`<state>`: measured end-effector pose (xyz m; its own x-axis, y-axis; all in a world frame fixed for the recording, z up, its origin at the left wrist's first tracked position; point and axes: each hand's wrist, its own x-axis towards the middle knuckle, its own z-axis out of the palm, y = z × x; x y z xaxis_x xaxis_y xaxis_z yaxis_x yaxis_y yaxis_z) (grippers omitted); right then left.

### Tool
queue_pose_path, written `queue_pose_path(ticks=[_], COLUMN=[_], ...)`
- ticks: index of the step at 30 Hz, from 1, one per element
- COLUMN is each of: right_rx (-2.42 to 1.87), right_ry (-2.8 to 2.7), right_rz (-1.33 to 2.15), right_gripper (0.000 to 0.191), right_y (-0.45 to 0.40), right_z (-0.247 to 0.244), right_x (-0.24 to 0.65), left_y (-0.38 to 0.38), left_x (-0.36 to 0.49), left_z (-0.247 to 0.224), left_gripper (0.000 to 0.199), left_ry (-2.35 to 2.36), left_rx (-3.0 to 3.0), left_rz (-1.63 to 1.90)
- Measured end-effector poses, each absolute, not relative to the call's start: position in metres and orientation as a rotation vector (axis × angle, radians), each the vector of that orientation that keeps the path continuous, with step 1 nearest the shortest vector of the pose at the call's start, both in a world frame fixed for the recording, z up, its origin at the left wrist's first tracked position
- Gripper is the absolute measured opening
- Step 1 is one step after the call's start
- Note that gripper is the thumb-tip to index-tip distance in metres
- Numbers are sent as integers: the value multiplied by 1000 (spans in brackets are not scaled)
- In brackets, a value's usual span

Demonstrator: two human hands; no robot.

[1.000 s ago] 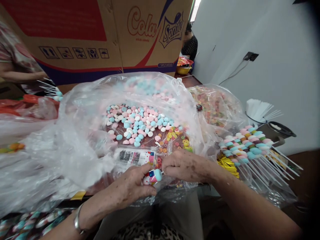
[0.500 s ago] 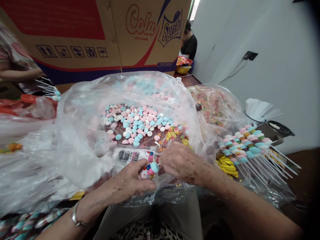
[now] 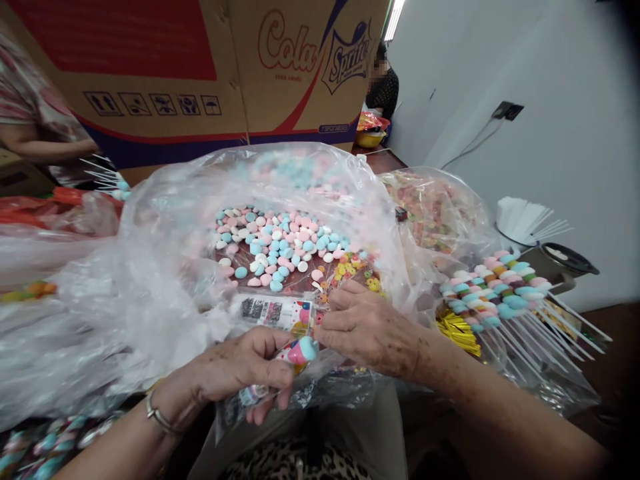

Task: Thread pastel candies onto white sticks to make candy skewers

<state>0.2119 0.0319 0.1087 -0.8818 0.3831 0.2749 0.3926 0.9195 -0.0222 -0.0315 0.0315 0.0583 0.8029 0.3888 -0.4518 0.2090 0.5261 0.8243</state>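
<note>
My left hand (image 3: 245,370), with a bracelet at the wrist, holds a clear printed wrapper (image 3: 253,393) with a row of candies (image 3: 303,350) inside, blue and pink at its upper end. My right hand (image 3: 367,330) is closed at that end, its fingertips pressed together; what they pinch is hidden. Just beyond lies a flat printed packet (image 3: 270,311). Pink, blue and white candies (image 3: 280,247) are spread inside a large open plastic bag (image 3: 160,193), with small yellow and red rings (image 3: 347,267) at their right.
Candy skewers (image 3: 500,287) lie at the right by gold twist ties (image 3: 457,333), white sticks (image 3: 525,220) and a dark pot (image 3: 565,260). A large carton (image 3: 165,67) stands behind. One person's arm (image 3: 50,150) is at the left; another person (image 3: 384,83) sits far back.
My left hand has shifted a little left and lower, and its fingers have opened out along the wrapper, so more of it shows. My right hand stays at the candy's end.
</note>
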Motion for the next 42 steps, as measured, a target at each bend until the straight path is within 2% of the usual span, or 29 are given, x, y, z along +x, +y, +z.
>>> queue_pose_path(ticks=[3, 8, 13, 17, 20, 25, 30, 35, 38, 42], right_rx=[-644, -805, -1076, -1133, -1037, -851, -768, -908, -1001, -868], right_ry=[-2859, -2872, -2832, -2903, -2876, -2812, -2904, -2897, -2803, -2715], right_rz=[-7, 126, 358, 442, 339, 91, 268, 311, 366, 436], right_gripper=[22, 23, 20, 23, 22, 25, 23, 22, 17, 23], right_y=[29, 30, 31, 30, 30, 34, 34, 33, 37, 45], right_z=[102, 91, 103, 107, 101, 97, 101, 97, 101, 109], right_x=[206, 205, 209, 204, 200, 203, 201, 198, 207, 221], left_y=[31, 28, 23, 20, 21, 22, 20, 16, 15, 15], left_x=[-24, -16, -21, -24, -22, -17, -11, -9, -12, -15], left_z=[60, 63, 64, 55, 55, 73, 72, 62, 65, 69], left_gripper=[27, 29, 22, 26, 24, 17, 16, 30, 22, 13], left_ry=[744, 789, 959, 936, 910, 869, 900, 863, 861, 854], left_rx=[1127, 1286, 1653, 1914, 1812, 1325, 1228, 1266, 1279, 1253], left_rz=[117, 237, 346, 474, 419, 193, 197, 299, 342, 276])
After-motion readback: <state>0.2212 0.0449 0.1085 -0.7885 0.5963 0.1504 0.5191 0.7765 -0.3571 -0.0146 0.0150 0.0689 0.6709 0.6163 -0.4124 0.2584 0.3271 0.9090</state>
